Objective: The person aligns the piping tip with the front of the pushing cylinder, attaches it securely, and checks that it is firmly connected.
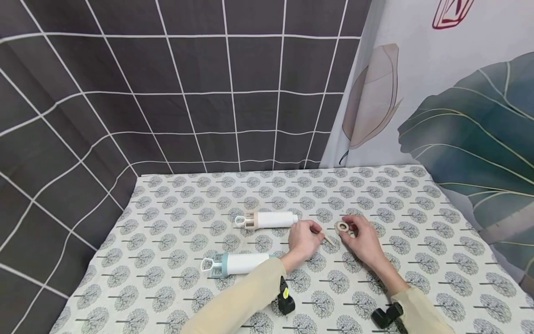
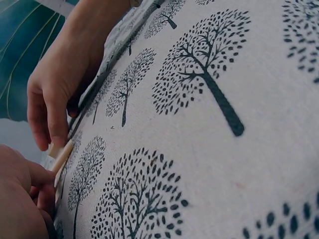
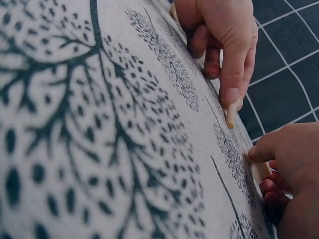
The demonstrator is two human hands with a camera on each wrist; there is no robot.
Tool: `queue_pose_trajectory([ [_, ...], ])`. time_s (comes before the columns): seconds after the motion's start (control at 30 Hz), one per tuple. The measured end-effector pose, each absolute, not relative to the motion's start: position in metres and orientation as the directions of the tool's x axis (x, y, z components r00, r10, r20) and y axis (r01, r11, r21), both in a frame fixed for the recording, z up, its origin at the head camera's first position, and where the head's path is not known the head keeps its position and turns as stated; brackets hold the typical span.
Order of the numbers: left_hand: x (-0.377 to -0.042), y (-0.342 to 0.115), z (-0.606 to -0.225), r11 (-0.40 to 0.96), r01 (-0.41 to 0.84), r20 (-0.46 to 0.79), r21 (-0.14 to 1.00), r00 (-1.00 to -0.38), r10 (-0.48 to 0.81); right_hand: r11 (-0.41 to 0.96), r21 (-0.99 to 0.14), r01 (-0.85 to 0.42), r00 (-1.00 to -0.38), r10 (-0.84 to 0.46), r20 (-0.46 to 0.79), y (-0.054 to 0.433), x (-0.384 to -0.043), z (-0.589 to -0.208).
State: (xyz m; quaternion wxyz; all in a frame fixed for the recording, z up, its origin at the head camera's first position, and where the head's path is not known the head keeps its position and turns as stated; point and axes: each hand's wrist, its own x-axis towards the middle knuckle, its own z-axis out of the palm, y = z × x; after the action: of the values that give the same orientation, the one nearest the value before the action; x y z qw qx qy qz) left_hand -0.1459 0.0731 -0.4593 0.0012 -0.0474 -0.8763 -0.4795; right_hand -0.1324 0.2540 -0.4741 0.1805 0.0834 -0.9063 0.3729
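Note:
My left hand (image 1: 305, 239) pinches a short, thin beige stick (image 1: 328, 239) that points right, just above or on the cloth. Facing it, my right hand (image 1: 363, 239) grips a small pale beige ring (image 1: 343, 226) between thumb and fingers, its round hole turned toward the head camera. A small gap parts stick and ring in the head view. Seen from the right wrist, the stick's tip (image 3: 231, 122) juts below the left thumb, and the ring (image 3: 260, 169) is partly covered by fingers. In the left wrist view the stick (image 2: 63, 157) overlaps the right fingertips.
Left of the left hand lies a white cylinder with a beige slotted end (image 1: 251, 220) and loop handle. Nearer, a similar one with a teal end (image 1: 224, 264) is partly behind the left sleeve. A tree-print cloth (image 1: 187, 283) covers the table; dark checked fabric (image 1: 196, 111) hangs behind.

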Motion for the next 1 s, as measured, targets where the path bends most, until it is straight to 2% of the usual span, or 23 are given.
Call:
queue_pose_trajectory([
  [0.8, -0.1447, 0.0734, -0.4584, 0.545, 0.089, 0.047, 0.834, -0.995, 0.09, 0.721, -0.627, -0.294, -0.917, -0.028, 0.397, 0.2544, -0.1313, -0.4736],
  [1.0, -0.1426, 0.0718, -0.4563, 0.507, 0.077, 0.041, 0.859, -0.996, 0.082, 0.686, -0.666, -0.293, -0.928, -0.037, 0.37, 0.2575, -0.1293, -0.4704],
])
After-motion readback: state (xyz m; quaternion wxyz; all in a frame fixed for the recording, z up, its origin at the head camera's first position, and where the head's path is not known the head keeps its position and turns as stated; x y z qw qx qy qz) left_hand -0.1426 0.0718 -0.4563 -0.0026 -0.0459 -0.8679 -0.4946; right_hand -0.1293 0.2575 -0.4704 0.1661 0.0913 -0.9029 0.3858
